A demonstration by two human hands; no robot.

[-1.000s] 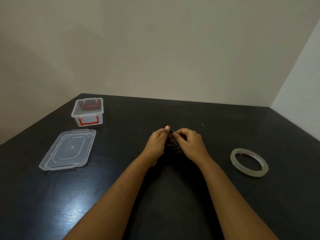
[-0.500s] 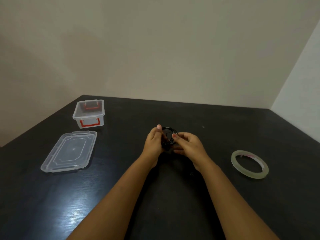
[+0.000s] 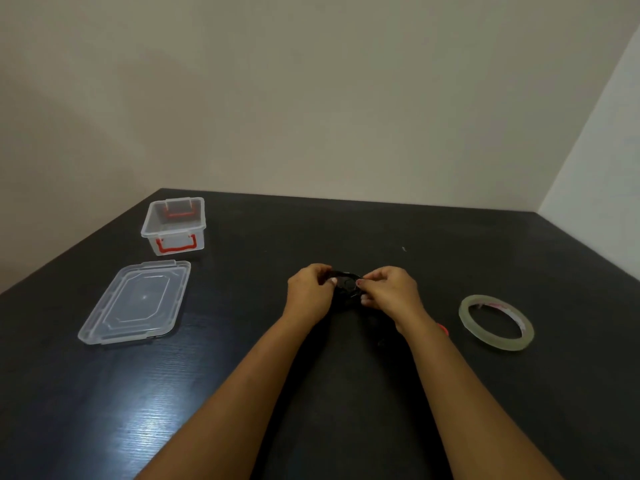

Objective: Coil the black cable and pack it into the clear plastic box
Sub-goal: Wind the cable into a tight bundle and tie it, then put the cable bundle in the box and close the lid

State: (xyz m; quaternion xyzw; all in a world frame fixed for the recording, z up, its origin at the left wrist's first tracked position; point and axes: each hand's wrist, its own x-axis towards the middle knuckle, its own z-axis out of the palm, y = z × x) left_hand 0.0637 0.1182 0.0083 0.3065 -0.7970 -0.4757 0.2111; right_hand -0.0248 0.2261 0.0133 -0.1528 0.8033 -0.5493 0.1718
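Note:
A small coil of black cable is held over the middle of the dark table. My left hand pinches its left side and my right hand pinches its right side. Much of the coil is hidden by my fingers and blends into the dark surface. The clear plastic box, open and with red handles, stands at the far left of the table. Nothing shows inside it. Its clear lid lies flat on the table in front of it.
A roll of clear tape lies flat to the right of my right hand. A small red object peeks out beside my right wrist. Walls close the table at the back and right.
Both hands have lowered and turned the coil flatter toward the table. My right fingers shifted to the coil's right edge. The box, lid and tape have not moved.

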